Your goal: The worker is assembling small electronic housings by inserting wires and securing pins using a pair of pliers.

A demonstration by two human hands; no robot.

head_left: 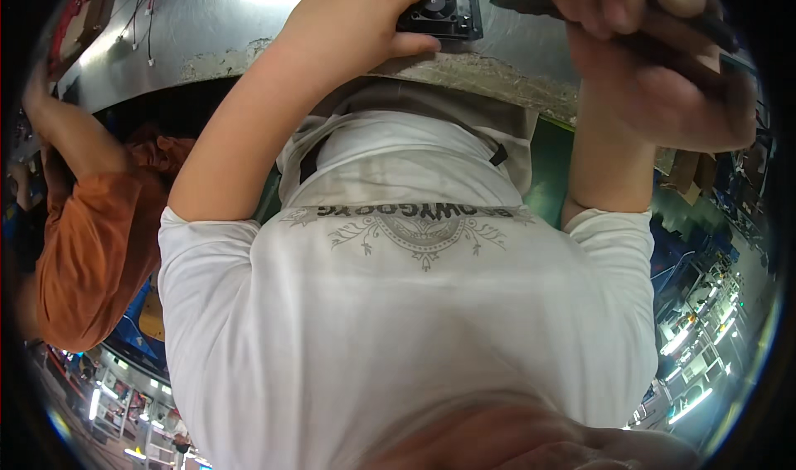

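Observation:
A small black cooling fan in a rectangular frame (458,24) lies on the metal worktop, near its front edge. My left hand (365,18) is closed round the left side of that frame, thumb at the near edge and a finger across the far side. Up at the right, my right hand (655,63) is raised close to the camera and smeared by motion. Its fingers are wrapped round a long dark tool (531,2), whose tapered tip points left toward the fan. The exact kind of tool cannot be made out.
The metal worktop (220,30) has a worn, chipped front edge. Thin wires with white connectors (149,43) lie at its left, beside red items at the rim. A co-worker's orange sleeve (91,258) and bare arm are close on my left. Cardboard pieces (686,175) are at right.

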